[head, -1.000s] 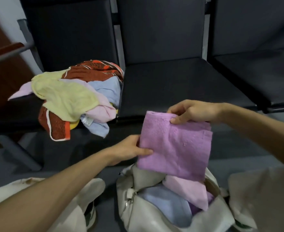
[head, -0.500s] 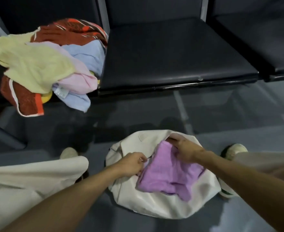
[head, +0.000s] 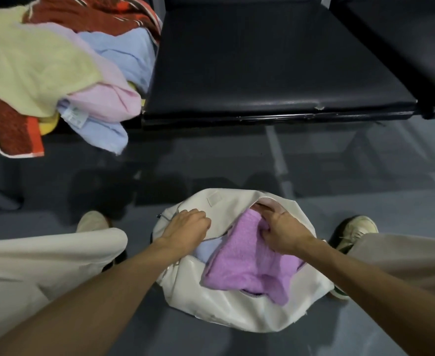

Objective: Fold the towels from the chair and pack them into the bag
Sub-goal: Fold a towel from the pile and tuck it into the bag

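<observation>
Pushing the purple towel [head: 249, 263] into the bag [head: 237, 312] on the floor, the right grip [head: 285, 235] is clamped on its top edge, and part of the towel spills over the bag's near rim. The left grip [head: 185, 227] pinches the zip edge. A blue towel [head: 208, 249] lies inside, but a heap [head: 57, 73] at the left end of the chairs [head: 262, 73] looks unfolded, so most work seems left.

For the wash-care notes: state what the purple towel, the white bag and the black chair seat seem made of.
Purple towel: soft terry or microfibre cloth, matte, judging by its fuzzy, nubby pile. White bag: probably faux leather or coated fabric, smooth with a faint sheen and soft creases. Black chair seat: vinyl or leather-like upholstery, semi-gloss, light glinting along its front edge.
</observation>
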